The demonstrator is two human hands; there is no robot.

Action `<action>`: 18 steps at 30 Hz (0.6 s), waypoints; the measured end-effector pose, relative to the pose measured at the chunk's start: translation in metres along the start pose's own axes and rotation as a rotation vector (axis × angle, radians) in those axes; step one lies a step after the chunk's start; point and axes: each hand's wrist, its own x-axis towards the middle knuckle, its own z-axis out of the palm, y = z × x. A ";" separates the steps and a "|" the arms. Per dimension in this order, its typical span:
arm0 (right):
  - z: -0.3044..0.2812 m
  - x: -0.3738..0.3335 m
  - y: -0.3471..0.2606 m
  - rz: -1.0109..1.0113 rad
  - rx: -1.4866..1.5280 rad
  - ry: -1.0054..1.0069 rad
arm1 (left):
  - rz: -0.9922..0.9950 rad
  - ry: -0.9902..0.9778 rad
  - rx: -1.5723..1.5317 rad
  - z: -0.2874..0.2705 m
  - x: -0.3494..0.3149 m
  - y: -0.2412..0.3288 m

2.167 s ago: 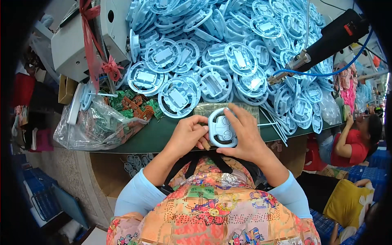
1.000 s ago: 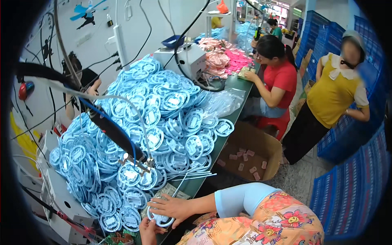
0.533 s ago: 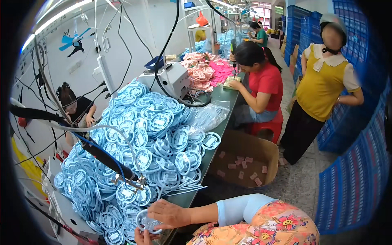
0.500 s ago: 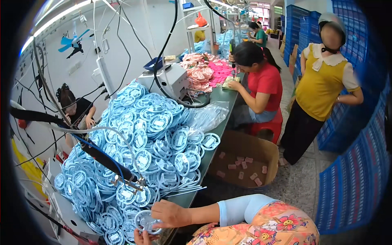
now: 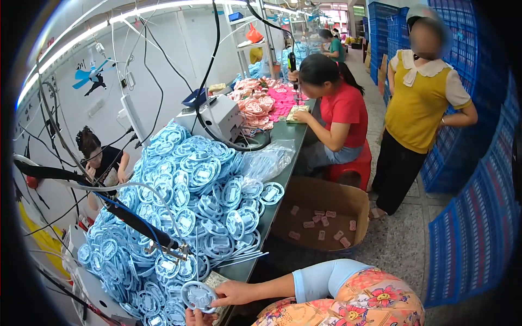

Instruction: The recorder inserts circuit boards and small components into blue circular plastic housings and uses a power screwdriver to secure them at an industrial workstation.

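A light blue round plastic piece [image 5: 198, 295] with a rim and raised shapes inside is held low in front of me, at the table's near end. My right hand [image 5: 235, 293] reaches in from the right, thumb and fingers closed on its right edge. From below, my left hand [image 5: 200, 317] grips the lower edge; only its fingertips show. Beside the piece lies a pale patterned block or pad [image 5: 215, 281], partly behind my right hand. A big heap of similar light blue pieces [image 5: 179, 179] rises just beyond and to the left.
A black arm with a metal tip [image 5: 176, 251] hangs over the heap. Thin blue rods [image 5: 242, 258] stick out toward the green table edge [image 5: 266, 223]. Right of it stands a cardboard box [image 5: 348, 204] with small pink pieces. A person in red [image 5: 348, 111] sits farther along; another [image 5: 421, 103] stands.
The held piece has turned its face more toward me, and my right hand has shifted slightly right and down along its edge. The whole view has shifted a little.
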 end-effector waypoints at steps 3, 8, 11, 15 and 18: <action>0.010 0.003 0.011 -0.028 0.086 -0.009 | 0.992 -0.203 0.917 -0.008 0.013 -0.016; 0.006 -0.003 0.003 0.039 0.098 -0.069 | 0.042 -0.165 0.077 0.012 -0.007 -0.001; 0.007 -0.006 0.003 -0.011 0.130 -0.064 | 0.022 -0.189 0.075 0.013 -0.010 0.000; -0.001 -0.017 -0.005 0.096 0.130 -0.032 | -0.171 -0.069 0.096 0.023 -0.021 0.014; 0.000 -0.017 0.007 0.129 0.154 -0.105 | 0.499 -0.283 0.866 0.011 -0.005 0.013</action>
